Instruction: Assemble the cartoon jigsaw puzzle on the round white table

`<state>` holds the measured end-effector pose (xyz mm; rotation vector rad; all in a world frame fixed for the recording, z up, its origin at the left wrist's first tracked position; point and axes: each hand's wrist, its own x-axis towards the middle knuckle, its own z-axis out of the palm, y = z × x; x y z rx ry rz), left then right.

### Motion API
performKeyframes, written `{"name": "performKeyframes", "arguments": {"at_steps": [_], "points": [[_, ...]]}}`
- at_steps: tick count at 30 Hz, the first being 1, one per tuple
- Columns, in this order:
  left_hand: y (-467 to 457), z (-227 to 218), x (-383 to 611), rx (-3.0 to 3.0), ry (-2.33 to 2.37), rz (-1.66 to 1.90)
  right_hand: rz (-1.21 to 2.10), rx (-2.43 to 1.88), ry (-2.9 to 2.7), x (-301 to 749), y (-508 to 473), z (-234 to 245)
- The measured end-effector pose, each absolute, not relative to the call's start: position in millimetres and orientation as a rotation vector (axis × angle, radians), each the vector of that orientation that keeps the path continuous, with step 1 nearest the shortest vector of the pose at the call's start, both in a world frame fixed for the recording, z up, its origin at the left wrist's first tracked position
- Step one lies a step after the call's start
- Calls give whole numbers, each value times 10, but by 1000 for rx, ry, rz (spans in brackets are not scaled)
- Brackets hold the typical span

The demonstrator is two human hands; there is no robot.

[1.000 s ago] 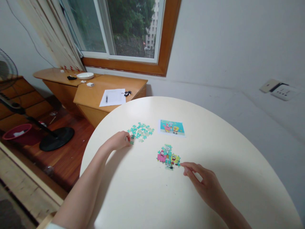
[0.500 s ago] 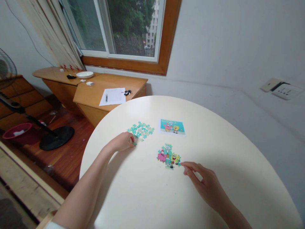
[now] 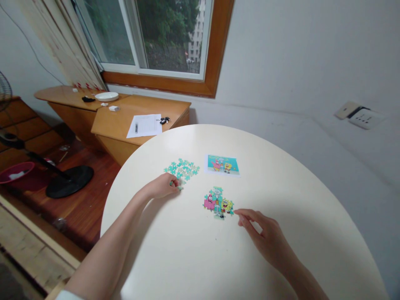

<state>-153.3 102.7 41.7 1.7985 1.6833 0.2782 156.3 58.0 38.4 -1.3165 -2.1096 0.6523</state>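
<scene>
Teal pieces [image 3: 181, 169]: lying at ten o'clock from puzzle [image 3: 218, 203], seemingly for easy reach. Left hand [image 3: 163, 185]: curling at their six o'clock, pinch unclear. Right hand [image 3: 269, 236]: touching puzzle's four o'clock, likely steadying; grip unclear.

Loose puzzle pieces [image 3: 183, 167], teal-green (some paler and greyish, as my feed shows them); assembled puzzle section [image 3: 218, 203], cartoon pattern in pink, yellow and pale turquoise on teal; picture card [image 3: 222, 165], similar pattern on turquoise, white-edged. From my remote station I also list: tabletop [image 3: 187, 258], plain cream; window frame [image 3: 218, 41], orange-brown; bucket [image 3: 32, 182], pink-red; fan base [image 3: 70, 186], black.
</scene>
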Motion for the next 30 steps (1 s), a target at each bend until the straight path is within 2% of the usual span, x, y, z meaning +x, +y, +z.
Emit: {"name": "performKeyframes", "arguments": {"at_steps": [6,15,23,30], "points": [[958,483,-1273,1663,1423,528,597,-1247,-2041,1544,597,284],[701,443,-725,1466,1027,484,673,-1155,-1937,1396,507,254],[649,462,-627,1438,1014,517,801,-1063,-1907,1235,437,183],[630,423,-606,1383,1019,549,710,-1061,-1889,1231,457,153]]}}
